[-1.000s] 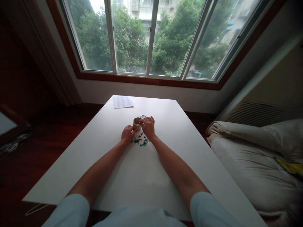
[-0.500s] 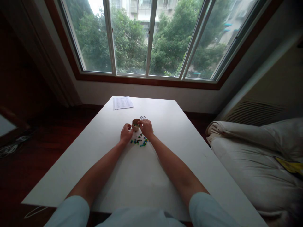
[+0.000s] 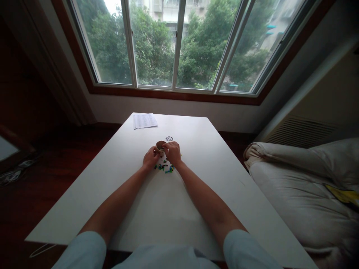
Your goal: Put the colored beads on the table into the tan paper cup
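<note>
A small round cup [image 3: 159, 144] with a brown inside stands in the middle of the white table [image 3: 196, 194]. My left hand [image 3: 151, 158] curls against the cup's near left side, fingers closed. My right hand [image 3: 173, 153] is pinched together at the cup's right rim; what it grips is too small to make out. Between and just below both hands lies a scatter of several tiny green, blue and dark pieces [image 3: 165, 167].
A small round lid or ring [image 3: 169, 138] lies just beyond the cup. A printed sheet of paper [image 3: 144, 120] rests at the table's far left edge. A bed with pale bedding [image 3: 303, 186] is to the right, a large window [image 3: 179, 45] ahead.
My right hand has drawn back from over the cup and lid to the cup's right rim, its fingers closing into a pinch. My left hand stays beside the cup.
</note>
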`<action>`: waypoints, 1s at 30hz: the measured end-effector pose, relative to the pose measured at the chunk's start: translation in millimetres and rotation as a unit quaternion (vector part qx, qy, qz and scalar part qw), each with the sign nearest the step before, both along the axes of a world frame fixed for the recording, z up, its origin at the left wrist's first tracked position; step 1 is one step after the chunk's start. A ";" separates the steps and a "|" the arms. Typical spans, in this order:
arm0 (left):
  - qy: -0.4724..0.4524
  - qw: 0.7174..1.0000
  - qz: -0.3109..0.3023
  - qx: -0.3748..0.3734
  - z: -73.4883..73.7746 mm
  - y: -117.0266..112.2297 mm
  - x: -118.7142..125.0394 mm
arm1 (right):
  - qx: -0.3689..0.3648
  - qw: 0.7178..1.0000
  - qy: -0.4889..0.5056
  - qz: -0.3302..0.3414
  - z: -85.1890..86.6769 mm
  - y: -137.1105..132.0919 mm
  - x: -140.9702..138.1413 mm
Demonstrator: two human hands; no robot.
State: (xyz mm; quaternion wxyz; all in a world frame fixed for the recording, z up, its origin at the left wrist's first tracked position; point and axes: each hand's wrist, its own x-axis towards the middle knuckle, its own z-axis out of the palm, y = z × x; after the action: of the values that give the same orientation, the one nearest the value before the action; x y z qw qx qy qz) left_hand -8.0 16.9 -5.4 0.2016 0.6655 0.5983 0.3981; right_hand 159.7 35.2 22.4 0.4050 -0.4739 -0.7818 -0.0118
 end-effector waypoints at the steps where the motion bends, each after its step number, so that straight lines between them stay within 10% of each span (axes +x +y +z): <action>1: 0.010 1.000 -0.003 0.003 -0.1 0.0 0.4 | 0.006 1.000 0.001 -0.002 0.5 -2.3 0.3; 30: 0.071 0.997 -0.030 0.017 2.1 -5.5 4.6 | -0.008 0.997 0.009 0.083 -13.6 -15.7 13.0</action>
State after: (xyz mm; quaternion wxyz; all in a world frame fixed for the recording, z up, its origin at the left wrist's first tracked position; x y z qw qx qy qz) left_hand -3.4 11.4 -3.3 0.1591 0.7132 0.5836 0.3541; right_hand 172.8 19.5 8.8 0.4074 -0.4109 -0.8149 0.0320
